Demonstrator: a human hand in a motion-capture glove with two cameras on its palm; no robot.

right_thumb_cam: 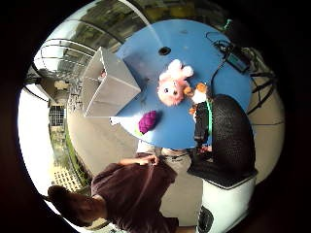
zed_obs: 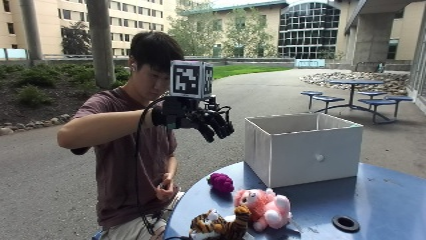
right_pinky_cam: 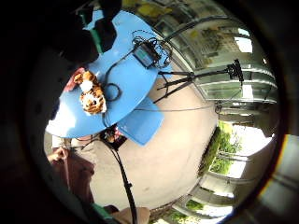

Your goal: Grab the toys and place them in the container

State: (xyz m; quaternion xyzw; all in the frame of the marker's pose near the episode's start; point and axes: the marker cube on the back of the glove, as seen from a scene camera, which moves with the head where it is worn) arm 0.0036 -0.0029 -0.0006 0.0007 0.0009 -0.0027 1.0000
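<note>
With gloved right hand [zed_obs: 208, 121] raised, fingers relaxed, holding nothing, well above 3 toys on the blue table [zed_obs: 393, 197] beside the white container [zed_obs: 303, 146]: risk of knocking tiger [zed_obs: 219, 226] off the edge while reaching for pink bunny [zed_obs: 264, 208] touching it, purple toy [zed_obs: 221, 182] lying apart.

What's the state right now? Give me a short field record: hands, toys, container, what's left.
right hand: gloved, raised above the table, left of the container, fingers hanging loosely, holding nothing
container: white box, open top, standing on the blue table; inside not visible
toys on table: purple toy nearest the box; pink plush; tiger plush beside the pink one at the table edge
toys in container: cannot tell
left to do: all three visible toys not yet picked up
</note>
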